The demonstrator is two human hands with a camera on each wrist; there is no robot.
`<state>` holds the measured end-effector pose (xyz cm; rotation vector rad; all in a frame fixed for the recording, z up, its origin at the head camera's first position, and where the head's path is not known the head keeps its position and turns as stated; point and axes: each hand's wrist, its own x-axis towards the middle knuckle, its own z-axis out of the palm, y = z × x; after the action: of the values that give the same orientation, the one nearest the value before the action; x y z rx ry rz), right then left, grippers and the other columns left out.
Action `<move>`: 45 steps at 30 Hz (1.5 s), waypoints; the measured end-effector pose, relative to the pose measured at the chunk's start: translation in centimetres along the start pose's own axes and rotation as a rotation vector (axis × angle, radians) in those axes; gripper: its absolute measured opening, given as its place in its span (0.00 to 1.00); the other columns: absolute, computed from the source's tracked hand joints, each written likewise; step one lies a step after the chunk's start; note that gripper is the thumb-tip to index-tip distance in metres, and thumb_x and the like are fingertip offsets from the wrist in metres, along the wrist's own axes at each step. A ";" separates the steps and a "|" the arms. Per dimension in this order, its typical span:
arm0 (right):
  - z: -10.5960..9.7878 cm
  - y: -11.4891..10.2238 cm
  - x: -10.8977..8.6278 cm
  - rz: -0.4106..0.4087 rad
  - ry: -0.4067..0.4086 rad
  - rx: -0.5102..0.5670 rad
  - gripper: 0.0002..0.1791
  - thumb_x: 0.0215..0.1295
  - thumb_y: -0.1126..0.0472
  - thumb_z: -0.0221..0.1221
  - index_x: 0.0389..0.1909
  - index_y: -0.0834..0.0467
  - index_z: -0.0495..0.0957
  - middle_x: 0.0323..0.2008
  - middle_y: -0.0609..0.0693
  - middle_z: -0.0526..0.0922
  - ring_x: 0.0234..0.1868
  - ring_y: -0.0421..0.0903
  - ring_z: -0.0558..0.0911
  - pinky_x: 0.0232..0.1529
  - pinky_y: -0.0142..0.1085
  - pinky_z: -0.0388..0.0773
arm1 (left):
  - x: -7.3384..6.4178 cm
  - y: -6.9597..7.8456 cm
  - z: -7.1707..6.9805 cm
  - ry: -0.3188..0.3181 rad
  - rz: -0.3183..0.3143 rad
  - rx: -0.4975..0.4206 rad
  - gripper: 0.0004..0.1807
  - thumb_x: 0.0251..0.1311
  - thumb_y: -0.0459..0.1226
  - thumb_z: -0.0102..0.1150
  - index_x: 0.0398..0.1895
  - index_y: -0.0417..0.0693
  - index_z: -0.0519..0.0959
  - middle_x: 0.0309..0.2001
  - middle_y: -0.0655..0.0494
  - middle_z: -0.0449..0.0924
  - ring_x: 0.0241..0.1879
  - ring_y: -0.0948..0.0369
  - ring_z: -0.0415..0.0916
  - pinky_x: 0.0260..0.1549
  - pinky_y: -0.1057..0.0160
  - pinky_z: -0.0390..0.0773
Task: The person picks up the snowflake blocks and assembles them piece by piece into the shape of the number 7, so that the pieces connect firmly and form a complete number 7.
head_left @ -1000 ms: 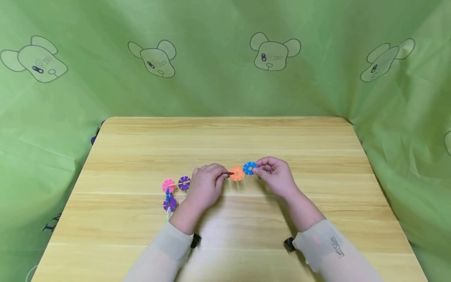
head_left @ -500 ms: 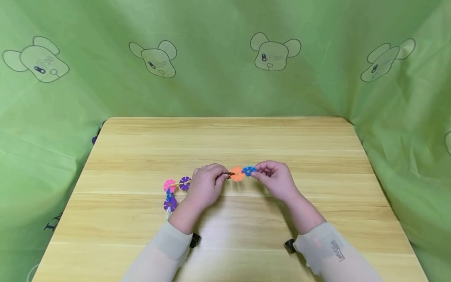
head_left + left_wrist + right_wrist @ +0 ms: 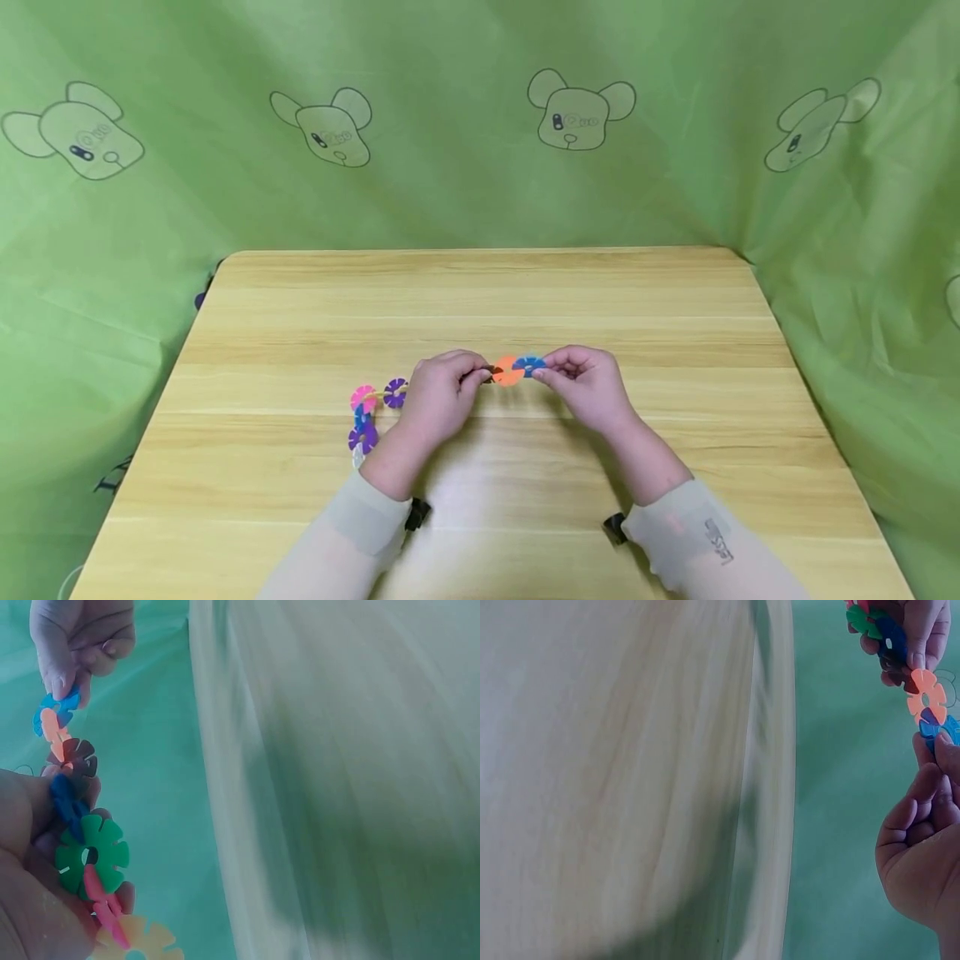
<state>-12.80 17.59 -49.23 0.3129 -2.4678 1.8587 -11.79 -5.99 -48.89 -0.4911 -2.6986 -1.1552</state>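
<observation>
Slotted plastic snowflake discs are linked in a chain. My left hand (image 3: pixel 438 396) pinches the brown disc (image 3: pixel 81 756) between thumb and fingers. Beyond it comes an orange disc (image 3: pixel 508 372), then a light blue disc (image 3: pixel 530 366) that my right hand (image 3: pixel 588 383) pinches by its outer edge. The blue disc stands crosswise in the orange one. Under my left palm run a dark blue disc (image 3: pixel 69 808), a green disc (image 3: pixel 110 855), a pink disc (image 3: pixel 105 906) and a yellow disc (image 3: pixel 154 941); the head view hides most of these.
The chain's far end trails past my left wrist, with a purple disc (image 3: pixel 395 392), a pink disc (image 3: pixel 363 397) and another purple disc (image 3: pixel 363 436). Under it lies a wood-grain table (image 3: pixel 480 308). Green curtains (image 3: pixel 450 192) with bear prints surround the table.
The blue disc has turned from face-on to nearly edge-on and moved left into the orange disc; a gap showed between them a second ago. My left hand has hardly moved.
</observation>
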 end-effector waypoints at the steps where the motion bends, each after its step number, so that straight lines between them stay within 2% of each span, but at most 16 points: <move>1: 0.0 0.0 0.0 -0.002 0.001 0.000 0.03 0.62 0.76 0.71 0.33 0.69 0.86 0.28 0.59 0.88 0.23 0.39 0.75 0.23 0.26 0.72 | 0.0 0.0 0.0 0.002 -0.002 0.004 0.06 0.73 0.40 0.66 0.41 0.50 0.90 0.44 0.57 0.91 0.46 0.57 0.89 0.55 0.50 0.82; 10: 1.0 -0.5 -0.6 -0.035 0.038 0.080 0.04 0.60 0.78 0.71 0.32 0.70 0.85 0.28 0.61 0.87 0.23 0.40 0.75 0.24 0.26 0.73 | -0.3 0.3 -0.7 0.029 0.013 -0.050 0.05 0.72 0.35 0.66 0.39 0.46 0.90 0.41 0.53 0.91 0.39 0.59 0.88 0.42 0.60 0.87; 13: 1.2 -0.6 -0.7 -0.040 0.041 0.086 0.03 0.62 0.77 0.71 0.32 0.70 0.85 0.29 0.62 0.87 0.24 0.40 0.77 0.25 0.26 0.75 | -0.2 0.3 -0.9 0.028 0.013 -0.049 0.05 0.72 0.36 0.66 0.40 0.46 0.90 0.41 0.54 0.91 0.39 0.60 0.88 0.43 0.61 0.87; 15: 1.1 -0.7 -0.7 -0.039 0.033 0.051 0.03 0.62 0.76 0.71 0.33 0.70 0.85 0.29 0.62 0.87 0.25 0.41 0.78 0.26 0.26 0.77 | -0.2 0.2 -1.0 0.012 0.025 -0.032 0.06 0.72 0.37 0.66 0.40 0.47 0.90 0.41 0.54 0.91 0.41 0.59 0.88 0.45 0.61 0.87; 17: 0.8 -0.9 -0.6 -0.045 0.013 -0.034 0.03 0.63 0.74 0.72 0.34 0.67 0.87 0.30 0.58 0.88 0.26 0.41 0.80 0.27 0.28 0.79 | -0.2 0.2 -1.1 -0.010 0.042 0.001 0.06 0.73 0.38 0.66 0.41 0.48 0.90 0.43 0.55 0.91 0.44 0.58 0.88 0.50 0.57 0.86; 19: 0.6 -1.3 -0.4 -0.094 -0.010 -0.143 0.04 0.62 0.72 0.73 0.36 0.65 0.88 0.33 0.53 0.89 0.31 0.43 0.82 0.32 0.33 0.82 | -0.2 0.1 -1.1 -0.038 0.063 0.047 0.06 0.73 0.40 0.65 0.42 0.50 0.90 0.44 0.57 0.91 0.46 0.57 0.88 0.53 0.53 0.84; 22: 0.6 -2.5 -0.1 -0.242 -0.065 -0.318 0.08 0.61 0.68 0.76 0.41 0.62 0.89 0.39 0.49 0.89 0.40 0.48 0.84 0.41 0.42 0.85 | -0.2 0.1 -1.1 -0.065 0.105 0.122 0.06 0.73 0.42 0.65 0.41 0.53 0.90 0.45 0.59 0.91 0.47 0.57 0.88 0.52 0.49 0.81; 24: 0.9 -3.2 0.2 -0.352 -0.111 -0.429 0.09 0.61 0.66 0.76 0.42 0.62 0.90 0.41 0.49 0.89 0.44 0.50 0.84 0.45 0.46 0.84 | -0.2 0.2 -1.1 -0.081 0.142 0.157 0.06 0.73 0.42 0.65 0.40 0.54 0.90 0.45 0.61 0.91 0.45 0.58 0.87 0.49 0.50 0.81; 27: 1.7 -3.8 0.4 -0.459 -0.194 -0.589 0.07 0.62 0.64 0.75 0.38 0.61 0.90 0.38 0.49 0.87 0.42 0.50 0.82 0.43 0.45 0.83 | -0.2 0.3 -0.8 -0.099 0.192 0.194 0.06 0.73 0.41 0.65 0.41 0.54 0.90 0.45 0.61 0.91 0.44 0.58 0.87 0.46 0.52 0.80; 30: 2.2 -3.8 0.3 -0.500 -0.244 -0.722 0.05 0.63 0.63 0.75 0.34 0.59 0.89 0.34 0.48 0.86 0.38 0.49 0.82 0.42 0.45 0.81 | -0.3 0.4 -0.4 -0.119 0.235 0.232 0.07 0.73 0.42 0.65 0.44 0.53 0.90 0.45 0.61 0.91 0.44 0.58 0.87 0.46 0.53 0.80; 33: 2.4 -3.5 0.0 -0.527 -0.237 -0.797 0.05 0.64 0.63 0.74 0.32 0.59 0.88 0.32 0.48 0.85 0.36 0.50 0.82 0.43 0.46 0.82 | -0.2 0.4 0.0 -0.130 0.265 0.261 0.08 0.73 0.42 0.65 0.47 0.52 0.90 0.48 0.59 0.91 0.46 0.57 0.87 0.50 0.53 0.80; 35: 2.4 -3.1 -0.1 -0.548 -0.216 -0.812 0.05 0.64 0.63 0.73 0.32 0.59 0.87 0.32 0.48 0.84 0.37 0.50 0.82 0.43 0.46 0.82 | -0.3 0.4 0.1 -0.125 0.265 0.258 0.09 0.73 0.41 0.65 0.51 0.51 0.89 0.53 0.57 0.89 0.51 0.56 0.86 0.58 0.50 0.79; 38: 2.0 -2.8 -0.2 -0.579 -0.166 -0.793 0.04 0.64 0.64 0.72 0.32 0.59 0.87 0.32 0.49 0.85 0.37 0.51 0.83 0.42 0.45 0.84 | -0.7 0.4 -0.4 -0.016 0.287 0.213 0.12 0.69 0.38 0.69 0.53 0.48 0.87 0.58 0.53 0.87 0.57 0.53 0.85 0.68 0.40 0.72; 40: 1.6 -2.5 -0.2 -0.596 -0.117 -0.765 0.04 0.63 0.64 0.72 0.32 0.59 0.87 0.32 0.49 0.85 0.37 0.51 0.83 0.40 0.45 0.84 | -1.0 -0.1 -1.2 0.122 0.317 0.166 0.13 0.66 0.37 0.71 0.51 0.44 0.87 0.57 0.48 0.87 0.56 0.49 0.84 0.67 0.35 0.71; 42: 1.2 -2.4 -0.2 -0.606 -0.068 -0.729 0.04 0.62 0.65 0.73 0.32 0.60 0.87 0.32 0.50 0.85 0.35 0.51 0.83 0.38 0.45 0.85 | -1.4 -0.9 -2.4 0.287 0.348 0.124 0.12 0.61 0.36 0.73 0.46 0.41 0.86 0.51 0.45 0.88 0.51 0.47 0.84 0.62 0.36 0.74; 45: 0.7 -2.2 -0.3 -0.609 -0.005 -0.687 0.04 0.61 0.66 0.74 0.32 0.61 0.87 0.32 0.51 0.86 0.34 0.51 0.84 0.35 0.45 0.85 | -2.4 -2.6 -4.1 0.477 0.313 0.111 0.11 0.56 0.35 0.75 0.39 0.38 0.85 0.40 0.45 0.87 0.42 0.46 0.84 0.48 0.42 0.77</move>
<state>-12.09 16.38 -47.39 0.8810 -2.4322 0.7386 -10.36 -11.18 -48.48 -0.5197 -2.1705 -0.8949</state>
